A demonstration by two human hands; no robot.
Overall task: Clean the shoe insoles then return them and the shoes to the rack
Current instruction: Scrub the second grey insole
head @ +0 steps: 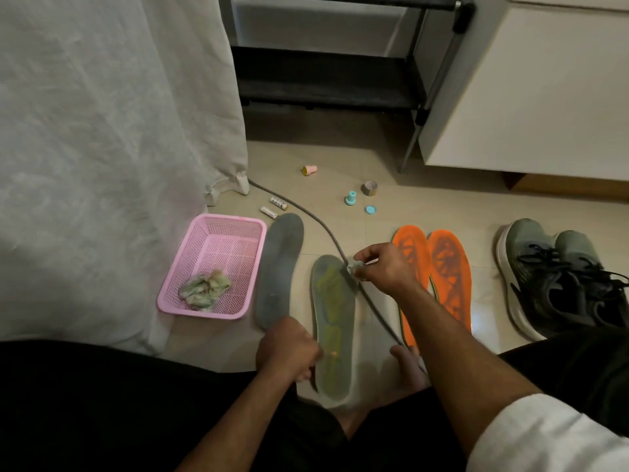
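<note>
A pink basket is holding used wipes. The left hand is gripping the grey insole, probably steadying it. The right hand is pinching a small wipe above the greenish insole. Orange insoles and shoes are waiting rightward. No writing is legible.

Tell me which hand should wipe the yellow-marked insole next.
Right, probably. The right hand already pinches a small wipe at the top edge of the yellow-marked insole. The left hand grips the heel of the grey insole, so it is occupied.
</note>
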